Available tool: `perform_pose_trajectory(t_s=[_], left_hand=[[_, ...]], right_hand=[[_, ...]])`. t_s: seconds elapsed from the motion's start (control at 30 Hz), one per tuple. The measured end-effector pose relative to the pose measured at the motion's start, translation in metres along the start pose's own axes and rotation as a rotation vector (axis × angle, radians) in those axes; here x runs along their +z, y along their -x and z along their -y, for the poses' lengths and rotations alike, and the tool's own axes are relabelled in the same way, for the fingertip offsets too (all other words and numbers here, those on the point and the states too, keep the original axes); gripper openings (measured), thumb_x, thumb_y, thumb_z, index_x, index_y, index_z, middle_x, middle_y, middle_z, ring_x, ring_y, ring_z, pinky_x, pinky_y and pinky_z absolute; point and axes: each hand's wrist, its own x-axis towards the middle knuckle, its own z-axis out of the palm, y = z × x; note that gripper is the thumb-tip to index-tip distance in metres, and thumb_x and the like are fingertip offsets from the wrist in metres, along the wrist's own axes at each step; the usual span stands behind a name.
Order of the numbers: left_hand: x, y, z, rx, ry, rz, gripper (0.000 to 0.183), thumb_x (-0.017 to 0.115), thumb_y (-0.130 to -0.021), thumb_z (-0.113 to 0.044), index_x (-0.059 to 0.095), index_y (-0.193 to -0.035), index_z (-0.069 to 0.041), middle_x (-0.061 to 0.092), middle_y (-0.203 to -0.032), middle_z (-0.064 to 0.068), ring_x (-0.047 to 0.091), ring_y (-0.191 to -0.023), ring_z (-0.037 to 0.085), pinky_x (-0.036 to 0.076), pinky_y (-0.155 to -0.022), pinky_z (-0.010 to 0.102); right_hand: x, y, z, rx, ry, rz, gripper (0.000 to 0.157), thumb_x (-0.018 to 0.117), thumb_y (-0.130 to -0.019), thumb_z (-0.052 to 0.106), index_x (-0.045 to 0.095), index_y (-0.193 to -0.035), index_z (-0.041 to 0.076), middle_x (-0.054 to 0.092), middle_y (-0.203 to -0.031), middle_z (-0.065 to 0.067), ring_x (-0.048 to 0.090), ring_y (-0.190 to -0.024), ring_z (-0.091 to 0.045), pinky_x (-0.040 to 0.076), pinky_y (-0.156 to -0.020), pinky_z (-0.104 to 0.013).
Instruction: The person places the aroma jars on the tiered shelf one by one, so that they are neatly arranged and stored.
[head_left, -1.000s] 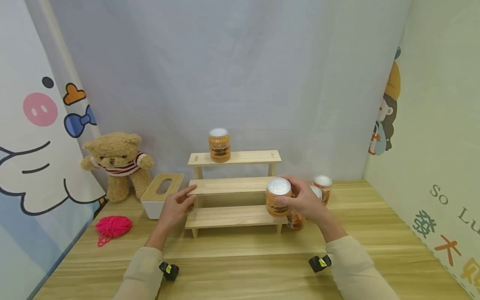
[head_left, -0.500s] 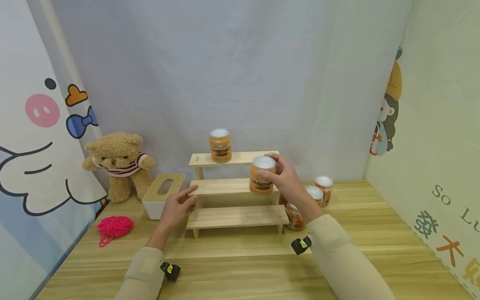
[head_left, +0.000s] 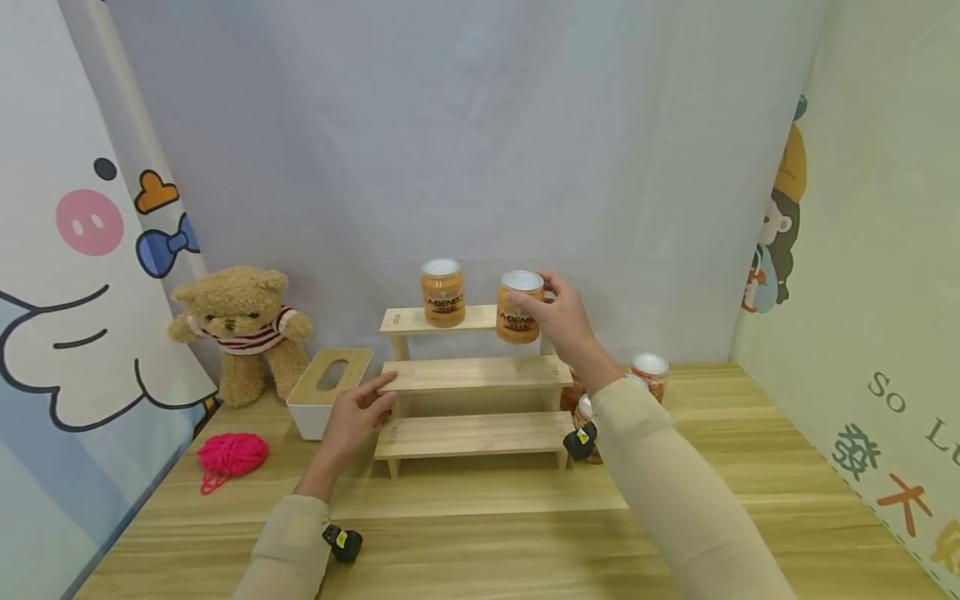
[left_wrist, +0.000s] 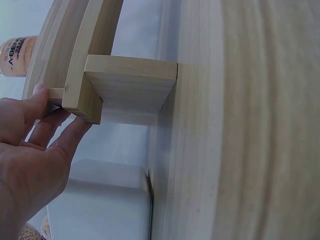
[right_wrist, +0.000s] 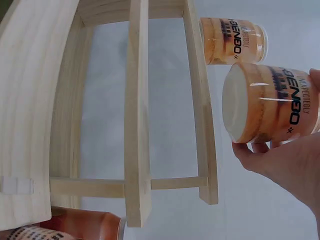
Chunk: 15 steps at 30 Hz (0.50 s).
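My right hand (head_left: pixel 564 321) grips an orange jar (head_left: pixel 519 318) with a silver lid and dark lettering. Held nearly upright, the jar overlaps the right part of the top tier in the head view; the right wrist view has its pale base a little above that board. Another such jar (head_left: pixel 443 293) stands on the left part of the top tier of a three-tier wooden display stand (head_left: pixel 472 435). At the stand's left end, my left hand (head_left: pixel 354 421) holds the middle board, its fingertips (left_wrist: pixel 40 89) right on the board's end.
Several more jars (head_left: pixel 649 372) stand right of the stand, partly hidden by my right arm. To the left are a white tissue box (head_left: pixel 307 417) with a wooden lid, a teddy bear (head_left: pixel 243 333) and pink yarn (head_left: pixel 232 454). A grey curtain (head_left: pixel 480 150) hangs behind.
My right hand has lifted the jar from near the stand's lower right end, up and slightly left to the height of the top tier. The left hand stays at the board's end.
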Motion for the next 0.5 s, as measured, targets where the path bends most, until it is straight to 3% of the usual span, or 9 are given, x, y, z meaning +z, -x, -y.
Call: perform_pose_trajectory(t_s=[0.5], left_hand=[[-0.002, 0.0, 0.0, -0.03, 0.03, 0.006, 0.044, 0.063, -0.1, -0.011, 0.055, -0.143, -0.003, 0.069, -0.105, 0.019, 0.062, -0.088, 0.017, 0.056, -0.081, 0.032]], right_hand=[[0.004, -0.023, -0.002, 0.045, 0.041, -0.038, 0.068, 0.073, -0.094, 0.029, 0.041, -0.149, 0.005, 0.045, -0.136, -0.018, 0.048, -0.122, -0.033, 0.046, -0.1, -0.049]])
